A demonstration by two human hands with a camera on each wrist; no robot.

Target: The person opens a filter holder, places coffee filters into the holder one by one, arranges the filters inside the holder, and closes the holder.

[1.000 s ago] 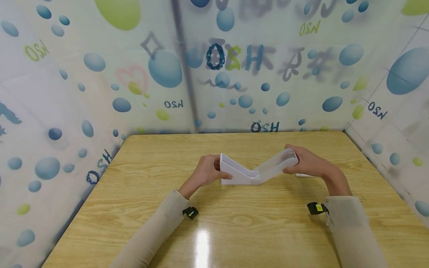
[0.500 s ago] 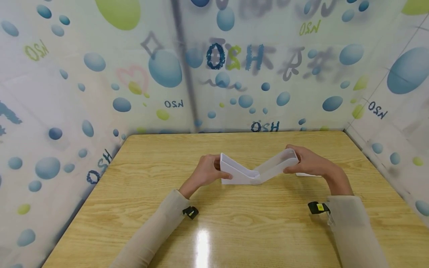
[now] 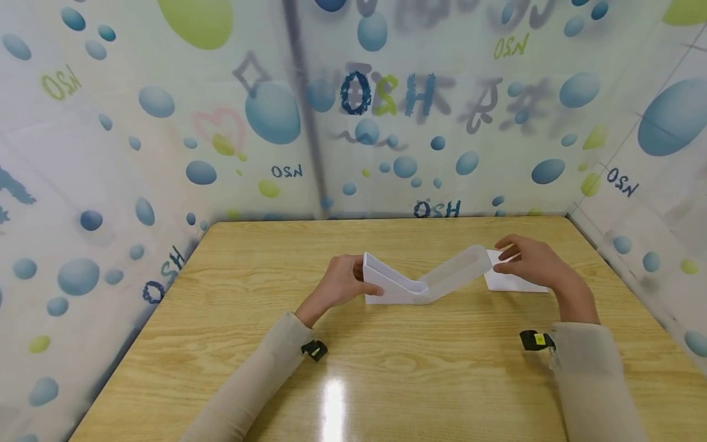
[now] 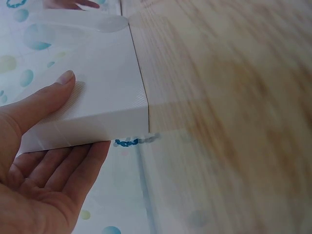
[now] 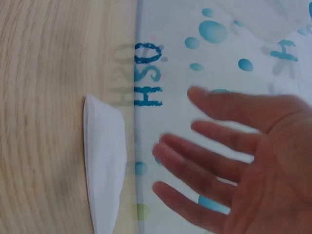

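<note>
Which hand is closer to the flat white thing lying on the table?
Right. The right hand hangs close to the flat white thing; the left hand is farther off, gripping the left end of the white box.

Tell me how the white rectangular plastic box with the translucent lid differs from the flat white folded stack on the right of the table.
The white rectangular plastic box stands taller, while the flat white folded stack lies low.
The left hand grips the box; neither hand holds the stack.
The box has a translucent lid swung open toward the right, whereas no lid shows on the stack.
Both are white.
</note>
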